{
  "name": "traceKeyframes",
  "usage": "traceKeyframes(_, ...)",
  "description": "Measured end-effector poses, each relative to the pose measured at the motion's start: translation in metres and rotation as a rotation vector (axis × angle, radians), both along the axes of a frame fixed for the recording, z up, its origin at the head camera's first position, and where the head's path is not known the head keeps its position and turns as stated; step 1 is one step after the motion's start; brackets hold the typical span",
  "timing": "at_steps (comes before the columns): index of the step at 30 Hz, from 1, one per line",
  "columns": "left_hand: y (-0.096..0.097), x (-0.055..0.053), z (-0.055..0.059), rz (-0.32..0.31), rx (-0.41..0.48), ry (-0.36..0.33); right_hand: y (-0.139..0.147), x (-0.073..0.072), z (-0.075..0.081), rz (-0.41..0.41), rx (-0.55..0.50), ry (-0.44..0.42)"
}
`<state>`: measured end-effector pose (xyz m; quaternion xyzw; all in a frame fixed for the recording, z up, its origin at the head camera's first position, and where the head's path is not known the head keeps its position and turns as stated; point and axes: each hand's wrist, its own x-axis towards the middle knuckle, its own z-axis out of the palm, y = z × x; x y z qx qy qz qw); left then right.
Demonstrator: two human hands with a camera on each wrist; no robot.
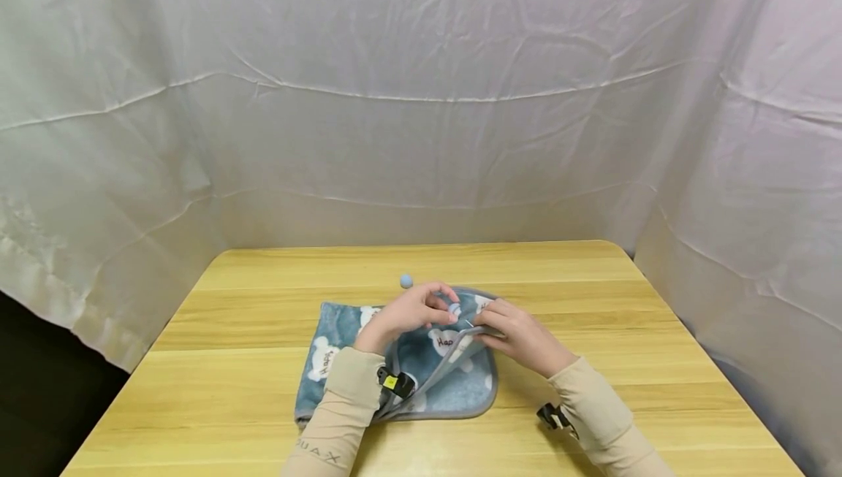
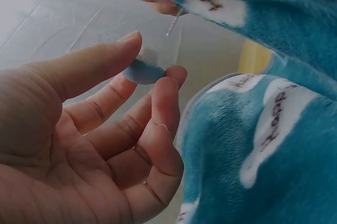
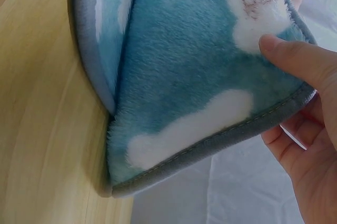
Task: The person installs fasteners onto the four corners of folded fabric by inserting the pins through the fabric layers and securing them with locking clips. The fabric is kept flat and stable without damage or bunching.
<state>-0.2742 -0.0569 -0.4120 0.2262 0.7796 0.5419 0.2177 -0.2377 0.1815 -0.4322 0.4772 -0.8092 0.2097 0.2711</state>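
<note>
A teal fleece blanket [image 1: 414, 349] with grey binding and white bear shapes lettered "Happy" lies folded on the table. My left hand [image 1: 414, 307] pinches a small blue rounded cap [image 2: 142, 71] with a whitish, translucent part between thumb and fingertips, above the blanket. My right hand [image 1: 521, 334] grips the raised bound edge of the blanket, thumb [image 3: 295, 58] on the printed face and fingers behind. Close to those fingers, a thin twisted metal pin [image 2: 172, 23] sticks out from the blanket, pointing toward the cap. The pin's base is hidden.
A second small blue rounded piece [image 1: 406, 281] sits on the wooden table [image 1: 263, 272] just beyond the blanket. Pale cloth curtains [image 1: 421, 155] hang behind and at both sides. Black wrist devices [image 1: 396, 383] are strapped over the beige sleeves.
</note>
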Motion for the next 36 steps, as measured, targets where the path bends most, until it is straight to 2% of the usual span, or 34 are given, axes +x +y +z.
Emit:
traceKeyframes(6, 0.0042, -0.0001, -0.0029, -0.012, 0.007, -0.002, -0.0001, 0.0002, -0.0001, -0.018, 0.014, 0.000)
traceKeyframes(23, 0.0087, 0.0009, -0.0034, -0.026, 0.014, -0.008, -0.0009, -0.0008, 0.0011, 0.015, -0.004, 0.007)
traceKeyframes(36, 0.0076, 0.0029, -0.0018, -0.068, -0.028, 0.014, -0.0005, -0.0012, 0.0001, 0.005, -0.002, -0.016)
